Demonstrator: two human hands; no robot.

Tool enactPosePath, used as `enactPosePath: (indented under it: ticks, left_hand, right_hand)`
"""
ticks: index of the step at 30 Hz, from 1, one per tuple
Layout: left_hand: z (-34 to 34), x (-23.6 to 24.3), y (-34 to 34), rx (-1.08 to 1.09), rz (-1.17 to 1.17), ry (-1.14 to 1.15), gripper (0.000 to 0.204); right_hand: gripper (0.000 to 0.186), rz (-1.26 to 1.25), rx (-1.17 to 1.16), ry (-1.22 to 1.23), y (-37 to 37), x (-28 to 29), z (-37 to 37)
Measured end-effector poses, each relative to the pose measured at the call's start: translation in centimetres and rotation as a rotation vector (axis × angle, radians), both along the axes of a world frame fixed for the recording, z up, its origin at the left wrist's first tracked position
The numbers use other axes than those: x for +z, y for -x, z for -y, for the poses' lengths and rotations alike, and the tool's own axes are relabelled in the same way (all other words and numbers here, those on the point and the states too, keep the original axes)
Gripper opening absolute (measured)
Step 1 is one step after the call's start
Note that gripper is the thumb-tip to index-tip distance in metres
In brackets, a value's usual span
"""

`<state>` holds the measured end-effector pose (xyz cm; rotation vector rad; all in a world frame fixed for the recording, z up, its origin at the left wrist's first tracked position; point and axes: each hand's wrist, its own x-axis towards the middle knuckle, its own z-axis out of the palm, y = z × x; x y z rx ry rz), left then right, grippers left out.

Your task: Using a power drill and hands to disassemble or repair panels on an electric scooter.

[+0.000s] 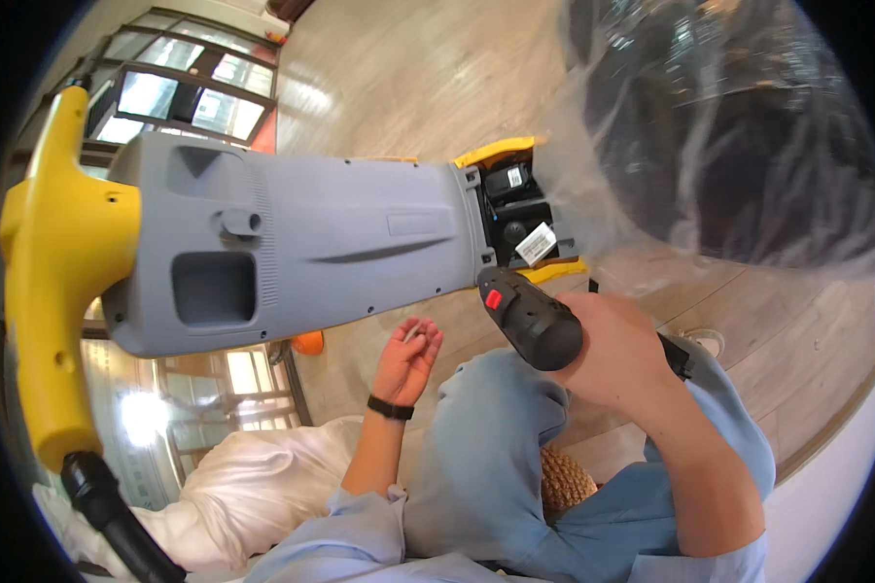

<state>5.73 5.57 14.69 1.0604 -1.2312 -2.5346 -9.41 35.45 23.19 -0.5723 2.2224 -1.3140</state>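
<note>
- My R hand [617,345]: fingers wrapped tight round the handle of a black power driver [540,325] w/ a red switch; the far fingertips are hidden, so can't tell how they sit.
- Driver's nose is up at the lower R corner of the grey body [360,238]; can't tell if the tip's touching.
- My L hand [410,360]: palm up, just below the body's near edge, fingers loosely curled, thumb close to index. Can't tell if there's sth small pinched btw them. Black wristband [390,407] on that wrist.
- Grey body lies across in front of me, above my knees; yellow handle [49,253] at its L end, w/ black grip [107,500] running down lower L.
- R end: uncovered bay w/ black box [507,181] & white label [536,245], yellow trim [496,151] alongside.
- Upper R: clear plastic sheet [642,126] over sth big & dark.
- Lower L: white cloth [272,476]; orange thing [308,343] on the floor nr my L hand.
</note>
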Motion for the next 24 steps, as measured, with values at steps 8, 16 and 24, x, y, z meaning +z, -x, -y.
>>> enactPosePath:
  ticks: [8,16,24]
  left_hand:
    - [-10.5,14.6,1.9,-0.287,-0.489,-0.336,0.037]
    - [-18.0,19.0,-0.2,-0.629,-0.568,-0.719,0.036]
    - [-27.4,17.4,-0.4,-0.769,-0.395,-0.525,0.022]
  right_hand:
    - [0.028,-0.214,-0.058,-0.167,-1.3,1.7,-6.1]
    - [0.029,0.261,-0.473,-0.172,-5.9,5.5,-10.7]
    - [0.023,0.751,-0.711,0.672,-12.3,3.0,-15.2]
